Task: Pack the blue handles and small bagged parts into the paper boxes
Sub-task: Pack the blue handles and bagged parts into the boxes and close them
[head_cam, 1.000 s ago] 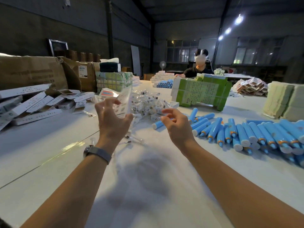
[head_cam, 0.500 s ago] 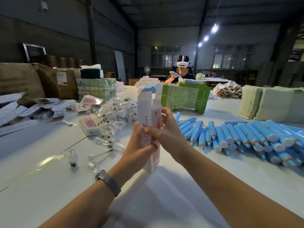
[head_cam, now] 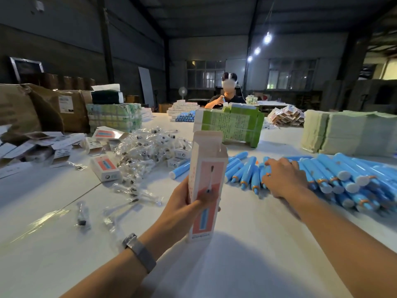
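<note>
A paper box [head_cam: 207, 181] is held upright in the left hand [head_cam: 184, 208], its top flap standing open and its lower end close above the white bench [head_cam: 247, 265]. The fingers [head_cam: 203, 202] of that hand are curled round the box's lower half, with the thumb on the near-left side; a toothbrush-like picture on a pink panel is shown on the box front. A grey watch [head_cam: 139, 251] is worn on the left wrist.

The right hand [head_cam: 283, 179] is laid palm down on the pile of blue handles [head_cam: 335, 177], just right of the held box. Its fingers are bent over the handles at the pile's left edge; whether one handle is actually gripped cannot be made out, as the fingertips are blurred. The handles are spread in a row running away to the right of this hand, white caps and orange rings being visible on many.

Beyond and to the left of the left hand's fingers, a heap of small bagged parts [head_cam: 148, 151] in clear plastic is piled, with a few loose bags [head_cam: 82, 214] scattered nearer. A closed packed box [head_cam: 105, 168] lies flat at the heap's left. Flat unfolded boxes [head_cam: 43, 145] are strewn further left. A green bundle [head_cam: 232, 125] is set beyond the held box, and pale stacked sheets [head_cam: 348, 134] are set beyond the right hand. A second person [head_cam: 225, 97] is seated at the bench's far end.
</note>
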A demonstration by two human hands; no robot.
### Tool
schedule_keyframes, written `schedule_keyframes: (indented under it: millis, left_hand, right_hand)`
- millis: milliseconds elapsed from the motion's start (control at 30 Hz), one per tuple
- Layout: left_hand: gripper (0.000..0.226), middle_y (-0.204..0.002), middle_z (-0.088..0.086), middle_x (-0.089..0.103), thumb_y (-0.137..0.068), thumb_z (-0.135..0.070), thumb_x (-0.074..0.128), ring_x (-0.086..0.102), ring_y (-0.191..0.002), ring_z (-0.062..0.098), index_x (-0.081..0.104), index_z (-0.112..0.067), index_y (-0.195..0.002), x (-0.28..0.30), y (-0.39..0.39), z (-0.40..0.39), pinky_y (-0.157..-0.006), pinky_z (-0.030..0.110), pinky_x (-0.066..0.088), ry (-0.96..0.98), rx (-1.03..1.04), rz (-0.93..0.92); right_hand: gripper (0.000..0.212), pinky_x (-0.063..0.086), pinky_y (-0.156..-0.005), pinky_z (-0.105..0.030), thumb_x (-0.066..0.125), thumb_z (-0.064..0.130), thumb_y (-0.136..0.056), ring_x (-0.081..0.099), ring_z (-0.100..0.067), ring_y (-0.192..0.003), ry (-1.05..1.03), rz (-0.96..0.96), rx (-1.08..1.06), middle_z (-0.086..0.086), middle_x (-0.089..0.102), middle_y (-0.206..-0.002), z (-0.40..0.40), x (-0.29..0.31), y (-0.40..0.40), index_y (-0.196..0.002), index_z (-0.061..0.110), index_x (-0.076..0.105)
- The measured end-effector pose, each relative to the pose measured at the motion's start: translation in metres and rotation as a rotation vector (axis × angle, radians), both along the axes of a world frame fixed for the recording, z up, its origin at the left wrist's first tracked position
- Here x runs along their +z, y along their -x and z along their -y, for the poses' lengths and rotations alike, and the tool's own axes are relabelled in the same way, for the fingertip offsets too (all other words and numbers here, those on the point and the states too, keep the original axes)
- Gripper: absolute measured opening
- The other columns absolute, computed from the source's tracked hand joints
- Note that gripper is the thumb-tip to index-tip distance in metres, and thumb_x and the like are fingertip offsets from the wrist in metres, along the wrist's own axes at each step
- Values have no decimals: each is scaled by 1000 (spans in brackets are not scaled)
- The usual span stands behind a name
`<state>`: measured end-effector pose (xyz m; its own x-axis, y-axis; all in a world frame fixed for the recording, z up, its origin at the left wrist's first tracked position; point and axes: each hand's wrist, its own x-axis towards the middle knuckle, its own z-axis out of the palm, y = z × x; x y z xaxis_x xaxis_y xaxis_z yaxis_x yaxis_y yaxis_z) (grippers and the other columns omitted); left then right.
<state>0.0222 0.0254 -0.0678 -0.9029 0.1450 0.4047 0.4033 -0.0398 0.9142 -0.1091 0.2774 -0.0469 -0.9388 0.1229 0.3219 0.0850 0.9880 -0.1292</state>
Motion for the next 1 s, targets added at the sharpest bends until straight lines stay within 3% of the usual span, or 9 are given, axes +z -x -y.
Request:
schedule_keyframes:
  millis: [100,233,367,500,633,700,767,867,1000]
  left_hand:
    - [39,-95,5,72,-83,-43,64,72,-84,27,57,-27,-118,-4,1,0,-71,28,57,40,-9,-27]
    - [42,-97,7,72,-78,-53,65,71,-87,31,59,-35,-115,-7,3,2,-73,34,57,29,-3,-35]
    - [42,-95,6,72,-77,-52,65,71,-87,30,59,-37,-115,-7,2,1,-73,30,57,44,-9,-58]
    - [48,-97,7,72,-78,-52,66,71,-88,31,57,-31,-120,-6,2,2,-73,33,57,46,-9,-71]
    - [32,-99,7,72,-82,-52,65,71,-89,29,60,-47,-113,-8,3,3,-73,32,58,49,-9,-72]
    - [29,-99,6,72,-83,-53,64,71,-90,28,60,-50,-112,-9,3,4,-73,31,58,64,-4,-75]
    - [28,-98,5,71,-84,-50,64,71,-88,26,60,-50,-111,-10,4,4,-72,31,58,68,-2,-95]
    - [25,-92,3,69,-84,-47,64,69,-83,24,62,-48,-109,-8,3,5,-70,32,58,60,38,-154]
    - [26,-93,-7,69,-82,-49,62,68,-86,22,61,-54,-107,-5,4,7,-75,41,61,102,104,-215]
  right_hand:
    - [38,38,-98,-43,49,40,-90,36,-29,-123,-83,85,-61,-4,46,-130,-6,0,-3,-127,37,50]
    - [41,40,-83,-38,62,29,-80,42,-30,-117,-139,142,-80,-7,47,-117,-5,10,-8,-119,26,50]
    - [40,35,-60,-28,72,22,-64,46,-23,-86,-168,196,-108,1,39,-83,-8,21,-10,-95,20,49]
    - [34,34,-50,-26,71,22,-62,53,-20,-74,-110,184,-80,-2,57,-87,-8,22,-8,-92,19,55]
    - [45,49,-65,-33,64,33,-83,59,-27,-79,315,65,-62,-6,56,-91,-17,25,-2,-122,14,53]
    - [53,53,-58,-33,64,25,-84,61,-25,-66,650,12,-21,-6,58,-82,-12,30,-1,-132,13,48]
    - [58,46,-42,-26,62,16,-86,55,-21,-50,1054,-3,127,-8,58,-77,4,37,-7,-140,8,41]
    - [23,42,-37,-21,55,11,-89,61,-21,-45,1429,2,460,-9,62,-77,34,53,-25,-111,5,53]
    - [21,51,-46,-25,53,12,-90,70,-35,-66,1603,-14,857,-14,68,-86,62,80,-56,-110,11,49]
